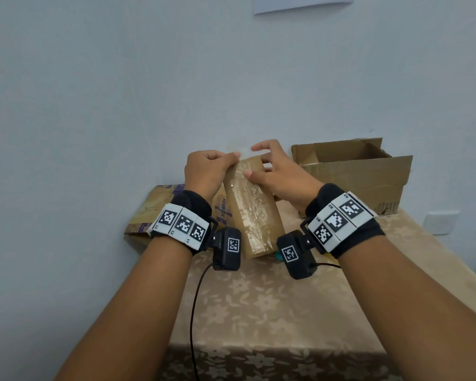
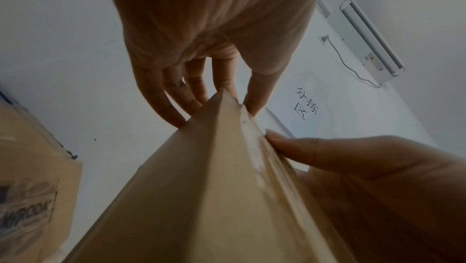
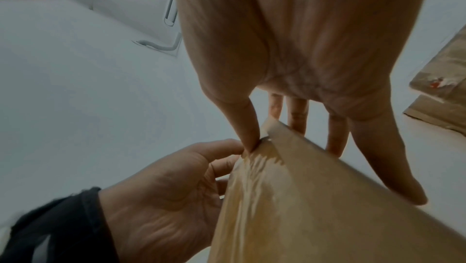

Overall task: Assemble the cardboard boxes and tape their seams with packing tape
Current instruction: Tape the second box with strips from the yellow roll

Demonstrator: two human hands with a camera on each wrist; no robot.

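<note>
Both hands are up on a narrow cardboard box (image 1: 252,207) that's standing tilted on the table (image 1: 272,303), its front face covered in wrinkly clear packing tape (image 1: 248,196). The left hand (image 1: 204,171) has thumb and fingers curled around the box's top left corner, pinching it. The right hand (image 1: 280,171) holds the top right side, thumb on the taped face and fingers spread along the back. Behind on the right sits an open cardboard box (image 1: 355,171), flaps up, and a flattened printed carton (image 1: 154,210) lies behind the left wrist, against the wall (image 1: 121,92).
</note>
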